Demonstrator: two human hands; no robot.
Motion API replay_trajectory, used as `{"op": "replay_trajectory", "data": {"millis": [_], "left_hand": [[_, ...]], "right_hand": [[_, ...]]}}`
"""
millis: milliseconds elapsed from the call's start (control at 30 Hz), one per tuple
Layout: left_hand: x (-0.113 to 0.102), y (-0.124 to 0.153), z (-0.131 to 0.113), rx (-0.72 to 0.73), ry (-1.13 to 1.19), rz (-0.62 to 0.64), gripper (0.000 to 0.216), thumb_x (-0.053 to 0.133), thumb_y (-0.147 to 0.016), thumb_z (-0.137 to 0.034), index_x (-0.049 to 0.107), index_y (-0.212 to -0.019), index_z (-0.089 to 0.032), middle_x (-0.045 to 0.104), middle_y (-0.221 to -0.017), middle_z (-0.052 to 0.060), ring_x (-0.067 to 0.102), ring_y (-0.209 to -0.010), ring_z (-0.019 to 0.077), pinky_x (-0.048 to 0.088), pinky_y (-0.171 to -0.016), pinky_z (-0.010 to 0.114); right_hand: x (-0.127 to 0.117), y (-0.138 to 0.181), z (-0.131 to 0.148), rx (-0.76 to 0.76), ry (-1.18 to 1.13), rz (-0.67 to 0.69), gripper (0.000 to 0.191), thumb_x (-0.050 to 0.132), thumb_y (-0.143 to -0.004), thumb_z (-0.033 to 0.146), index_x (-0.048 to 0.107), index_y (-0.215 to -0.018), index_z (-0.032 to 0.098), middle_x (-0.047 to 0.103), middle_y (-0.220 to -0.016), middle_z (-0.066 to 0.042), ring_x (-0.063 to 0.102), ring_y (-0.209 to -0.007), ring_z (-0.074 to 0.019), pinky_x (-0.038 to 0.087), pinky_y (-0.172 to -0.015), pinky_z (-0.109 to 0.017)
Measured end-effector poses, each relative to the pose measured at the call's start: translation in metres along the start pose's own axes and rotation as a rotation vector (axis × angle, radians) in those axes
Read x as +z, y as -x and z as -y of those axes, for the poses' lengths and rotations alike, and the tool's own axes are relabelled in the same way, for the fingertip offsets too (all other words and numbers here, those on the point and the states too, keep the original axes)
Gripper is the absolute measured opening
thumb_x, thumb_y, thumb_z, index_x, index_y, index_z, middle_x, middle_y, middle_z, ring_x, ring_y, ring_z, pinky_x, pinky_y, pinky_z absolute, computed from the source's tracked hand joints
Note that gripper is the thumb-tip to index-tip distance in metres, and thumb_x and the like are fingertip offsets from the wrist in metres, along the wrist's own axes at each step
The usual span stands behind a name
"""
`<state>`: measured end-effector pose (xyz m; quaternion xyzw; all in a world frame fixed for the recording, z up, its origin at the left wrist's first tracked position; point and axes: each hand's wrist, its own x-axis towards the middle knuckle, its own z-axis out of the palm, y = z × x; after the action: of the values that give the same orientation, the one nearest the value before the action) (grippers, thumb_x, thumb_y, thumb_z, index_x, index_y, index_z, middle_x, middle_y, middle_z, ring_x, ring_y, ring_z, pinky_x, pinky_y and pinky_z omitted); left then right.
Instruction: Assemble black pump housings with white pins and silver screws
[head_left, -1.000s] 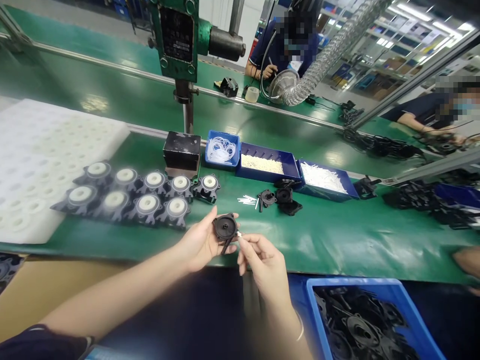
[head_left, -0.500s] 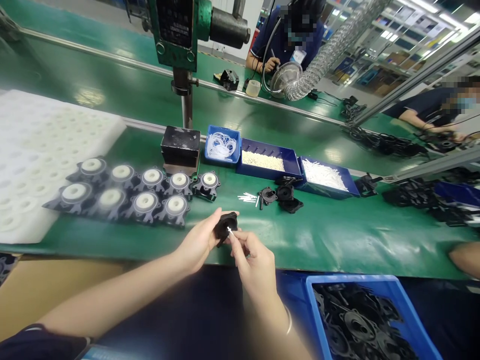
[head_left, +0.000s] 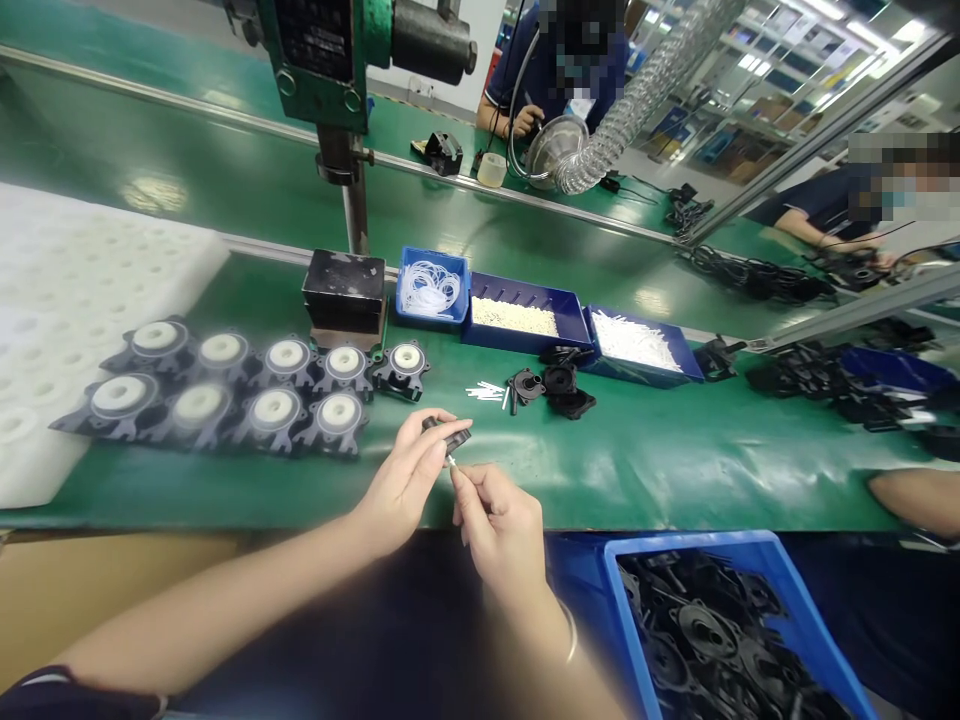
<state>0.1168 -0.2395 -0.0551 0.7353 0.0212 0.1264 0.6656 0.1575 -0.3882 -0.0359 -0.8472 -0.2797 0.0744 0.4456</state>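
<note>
My left hand (head_left: 405,485) is closed on a black plastic housing (head_left: 455,437), tilted nearly edge-on above the front of the green bench. In a pinch, my right hand (head_left: 499,525) holds a thin white pin (head_left: 451,461) whose tip is at the housing's underside; how far it goes in is hidden. Beyond the hands lie several loose white pins (head_left: 486,391), and beside them some black housings (head_left: 527,386). To the left stand rows of black pump bodies with white discs (head_left: 274,409).
Three blue bins hold clear rings (head_left: 430,287), small cream pieces (head_left: 514,317) and white pins (head_left: 634,341). A black block (head_left: 344,290) stands below the green press (head_left: 319,60). White foam (head_left: 45,300) lies left. A blue crate rim (head_left: 690,541) borders black parts. Other people sit across.
My left hand has tipped the black housing over from its open face to nearly edge-on. The white pin in my right hand now meets it from below. The whole view has shifted slightly.
</note>
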Motion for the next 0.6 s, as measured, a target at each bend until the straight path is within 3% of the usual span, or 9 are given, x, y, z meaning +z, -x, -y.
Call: {"op": "replay_trajectory", "data": {"millis": [233, 400, 500, 600], "left_hand": [[0.003, 0.0, 0.004, 0.04, -0.135, 0.006, 0.043, 0.028, -0.104, -0.036, 0.054, -0.135, -0.021, 0.043, -0.133, 0.012, 0.048, -0.124, 0.0241, 0.042, -0.109, 0.04], [-0.005, -0.009, 0.001, 0.118, -0.349, 0.127, 0.043, 0.035, -0.102, -0.037, 0.05, -0.14, -0.023, 0.037, -0.146, 0.014, 0.056, -0.115, 0.0247, 0.049, -0.099, 0.041], [-0.013, -0.018, -0.004, 0.196, -0.375, 0.269, 0.039, 0.037, -0.102, -0.032, 0.054, -0.136, -0.025, 0.039, -0.147, 0.013, 0.065, -0.094, 0.0172, 0.053, -0.09, 0.034], [-0.015, -0.024, -0.005, 0.287, -0.387, 0.358, 0.035, 0.044, -0.1, -0.03, 0.058, -0.132, -0.025, 0.055, -0.134, 0.01, 0.067, -0.079, 0.0134, 0.053, -0.081, 0.027]], "right_hand": [[0.005, -0.008, -0.007, 0.018, -0.171, 0.043, 0.026, 0.049, -0.099, 0.033, 0.054, -0.076, 0.022, 0.053, -0.055, 0.005, 0.049, -0.044, -0.0103, 0.04, -0.051, -0.025], [0.003, -0.017, -0.022, 0.204, -0.67, 0.128, 0.017, 0.06, -0.094, 0.038, 0.053, -0.098, 0.023, 0.06, -0.063, 0.006, 0.057, -0.053, -0.0116, 0.046, -0.057, -0.024], [-0.015, -0.019, -0.026, 0.268, -0.888, 0.196, 0.043, 0.073, -0.085, 0.029, 0.048, -0.119, 0.026, 0.066, -0.076, 0.004, 0.064, -0.073, -0.0141, 0.049, -0.075, -0.027], [-0.028, -0.015, -0.031, 0.325, -1.047, 0.372, 0.057, 0.077, -0.079, 0.029, 0.05, -0.13, 0.024, 0.068, -0.088, -0.002, 0.064, -0.083, -0.0169, 0.048, -0.074, -0.027]]}}
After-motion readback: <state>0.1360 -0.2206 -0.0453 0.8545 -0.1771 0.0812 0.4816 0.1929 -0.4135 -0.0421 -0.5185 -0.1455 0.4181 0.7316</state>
